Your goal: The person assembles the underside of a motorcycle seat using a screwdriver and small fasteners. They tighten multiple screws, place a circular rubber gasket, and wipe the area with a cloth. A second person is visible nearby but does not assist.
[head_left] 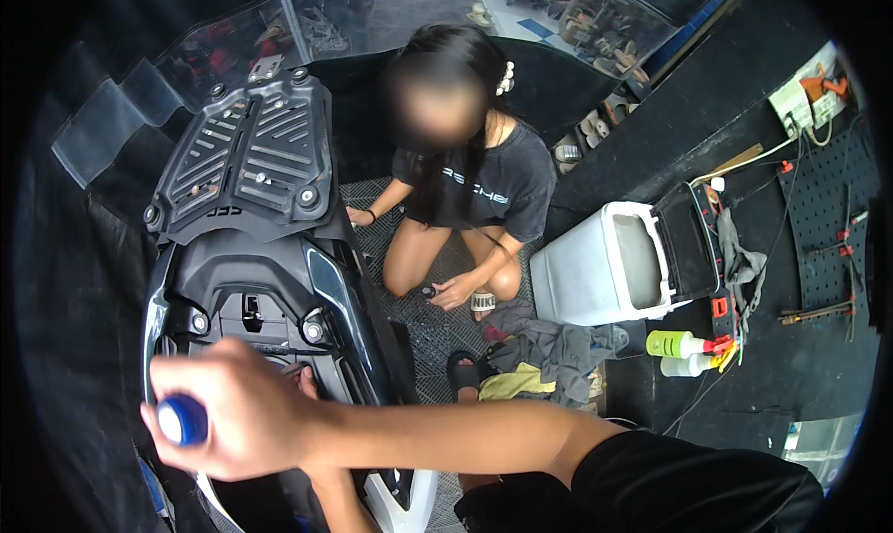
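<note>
My right hand [237, 412] reaches across from the right and is closed around a tool with a round blue handle end [182, 419], held over the open rear body of a dark scooter [279, 282]. My left hand [305, 382] sits beneath the right one, down in the scooter's opening. Only a few of its fingers and the forearm show, so its grip is hidden. A black rear carrier rack [246, 152] sits on the scooter's tail. Beside the scooter crouches another person in a dark t-shirt [484, 184], one hand on the floor mat and the other holding a small dark part [430, 293].
A white bin with an open black lid [605, 263] stands to the right. Crumpled rags [549, 347] and a dark sandal [462, 373] lie on the mat. Spray bottles [679, 344] stand next to a black pegboard with tools [828, 226]. A clear windscreen panel [372, 12] lies behind.
</note>
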`<state>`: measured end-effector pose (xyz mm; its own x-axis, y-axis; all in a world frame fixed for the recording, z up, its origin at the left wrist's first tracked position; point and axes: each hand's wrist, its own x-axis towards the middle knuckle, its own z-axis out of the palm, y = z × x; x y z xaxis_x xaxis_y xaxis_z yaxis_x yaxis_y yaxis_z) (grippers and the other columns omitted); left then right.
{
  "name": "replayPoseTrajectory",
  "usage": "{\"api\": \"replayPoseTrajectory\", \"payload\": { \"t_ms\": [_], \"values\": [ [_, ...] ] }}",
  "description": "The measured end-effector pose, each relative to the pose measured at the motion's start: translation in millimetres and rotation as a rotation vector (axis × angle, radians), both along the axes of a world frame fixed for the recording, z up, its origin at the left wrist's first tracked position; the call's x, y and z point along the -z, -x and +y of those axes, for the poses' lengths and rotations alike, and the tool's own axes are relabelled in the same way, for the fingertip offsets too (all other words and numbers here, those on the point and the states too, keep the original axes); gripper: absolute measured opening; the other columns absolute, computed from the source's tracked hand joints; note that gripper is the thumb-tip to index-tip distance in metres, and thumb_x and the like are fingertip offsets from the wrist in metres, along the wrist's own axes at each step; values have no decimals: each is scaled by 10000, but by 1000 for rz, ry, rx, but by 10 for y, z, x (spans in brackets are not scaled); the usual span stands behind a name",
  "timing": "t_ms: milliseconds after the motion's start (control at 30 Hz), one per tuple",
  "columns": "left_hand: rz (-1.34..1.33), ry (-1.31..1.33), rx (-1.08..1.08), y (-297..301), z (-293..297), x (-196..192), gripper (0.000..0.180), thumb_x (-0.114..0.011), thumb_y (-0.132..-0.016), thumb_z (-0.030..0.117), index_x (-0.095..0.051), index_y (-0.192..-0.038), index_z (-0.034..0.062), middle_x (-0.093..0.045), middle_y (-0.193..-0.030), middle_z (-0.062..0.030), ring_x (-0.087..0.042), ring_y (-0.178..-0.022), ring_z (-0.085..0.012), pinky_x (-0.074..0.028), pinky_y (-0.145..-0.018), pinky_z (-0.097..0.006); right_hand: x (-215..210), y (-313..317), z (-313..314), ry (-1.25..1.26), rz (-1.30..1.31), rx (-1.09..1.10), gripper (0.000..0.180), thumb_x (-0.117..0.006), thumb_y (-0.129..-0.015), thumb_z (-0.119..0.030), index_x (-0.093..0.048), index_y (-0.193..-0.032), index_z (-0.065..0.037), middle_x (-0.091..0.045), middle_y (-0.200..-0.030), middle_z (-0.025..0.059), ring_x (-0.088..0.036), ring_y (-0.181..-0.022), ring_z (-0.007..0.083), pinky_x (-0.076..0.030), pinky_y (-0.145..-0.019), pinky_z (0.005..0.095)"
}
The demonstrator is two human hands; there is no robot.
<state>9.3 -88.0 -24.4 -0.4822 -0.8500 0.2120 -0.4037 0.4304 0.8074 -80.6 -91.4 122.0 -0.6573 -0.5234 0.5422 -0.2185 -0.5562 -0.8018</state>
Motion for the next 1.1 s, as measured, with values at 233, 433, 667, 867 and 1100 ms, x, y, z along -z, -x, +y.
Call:
{"api": "replayPoseTrajectory", "payload": {
  "t_ms": [233,433,667,867,1100],
  "values": [
    [-193,70,80,92,-89,-463,153,-717,-868,-9,-709,-1016,-50,-691,-925,-201,-680,-808,-380,-537,-755,-448,115,754,-314,47,-27,-948,159,-768,-817,-92,-632,-764,-30,-578,-582,-11,-542,-534,72,-419,-494,262],
    [0,-126,-135,-410,-213,-439,196,-690,-912,-5,-722,-1105,3,-681,-868,-95,-650,-748,-155,-528,-704,-292,79,560,-126,-185,20,-567,266,-757,-817,-135,-608,-635,-12,-558,-537,-7,-535,-504,61,-410,-488,272],
    [-387,-368,-399,-2037,-603,230,167,-670,-970,90,-724,-1091,-11,-755,-876,-118,-736,-822,-174,-567,-764,-311,152,112,136,-51,-6,-245,172,-709,-838,-83,-583,-733,-33,-535,-584,2,-512,-529,63,-402,-507,241],
    [-44,-389,-339,-2180,-460,-333,216,-634,-1028,126,-700,-1144,-43,-753,-984,-113,-697,-952,-139,-533,-883,-280,-170,632,264,34,-76,-591,250,-519,-991,-201,-509,-776,-75,-393,-587,-17,-355,-491,68,-320,-498,229],
    [86,-71,58,-1467,12,-1306,457,-613,-1037,273,-545,-1358,-46,-701,-1148,-205,-688,-1059,-269,-496,-957,-379,24,-649,77,-190,-639,-691,364,-448,-1094,-362,-544,-944,-45,-587,-866,100,-587,-763,190,-494,-749,326]
  ]
}}
